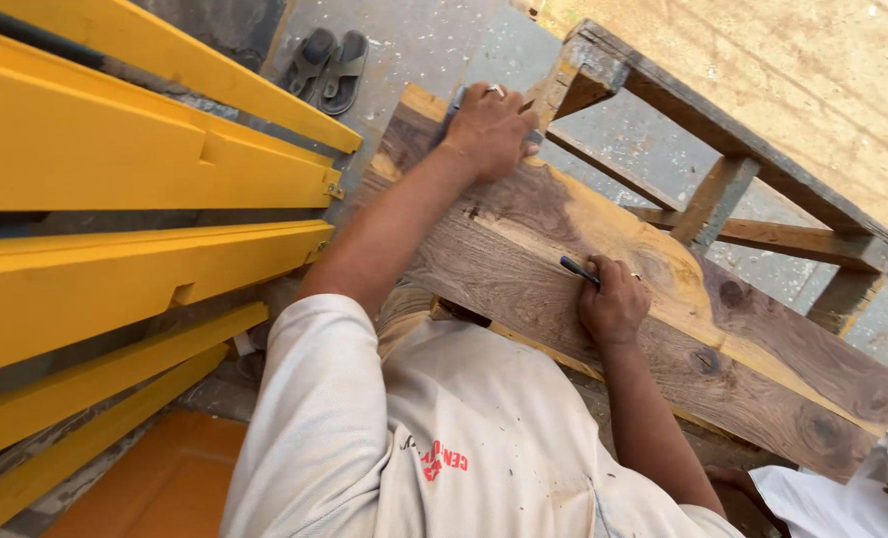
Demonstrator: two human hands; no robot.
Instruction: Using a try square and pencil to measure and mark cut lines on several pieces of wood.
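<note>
A long rough wooden plank [743, 344], brown with a yellowish streak and dark knots, lies tilted across a wooden frame. My left hand [491, 128] presses down on the plank's far end, over a dark object that is mostly hidden beneath it. My right hand [613, 302] rests on the middle of the plank and grips a dark pen [578, 269], its tip on the wood surface.
Yellow painted beams [115, 149] are stacked on the left. A weathered wooden frame [733, 189] stands behind the plank, with a plywood sheet [762, 70] beyond it. A pair of sandals [326, 68] lies on the concrete floor. Another person's hand and white sleeve [832, 498] show at bottom right.
</note>
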